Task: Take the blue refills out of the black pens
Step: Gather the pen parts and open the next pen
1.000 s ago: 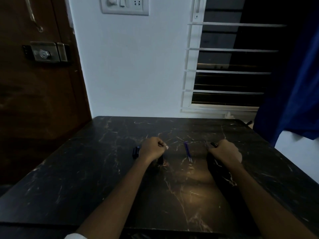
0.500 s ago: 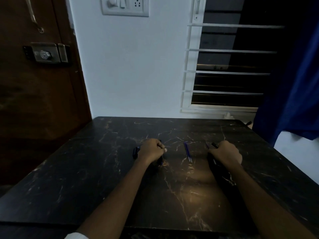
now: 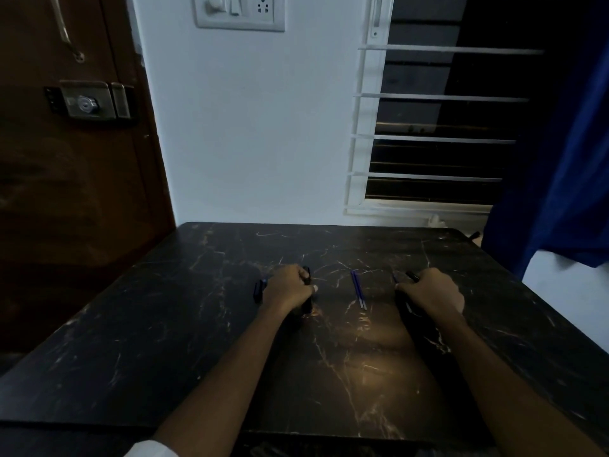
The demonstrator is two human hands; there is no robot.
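Head view showed two blue refills (image 3: 358, 290) lying side by side on the marble table (image 3: 197, 324), between the fists. The left hand (image 3: 288, 288) was curled round one black pen (image 3: 307, 275); the right hand (image 3: 433, 291) gripped a second black pen (image 3: 412, 276). One dark pen piece (image 3: 259, 290) lay just left of the left hand.

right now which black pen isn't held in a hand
The black pen lying on the table just left of the left hand; each of the other two is gripped in a hand.
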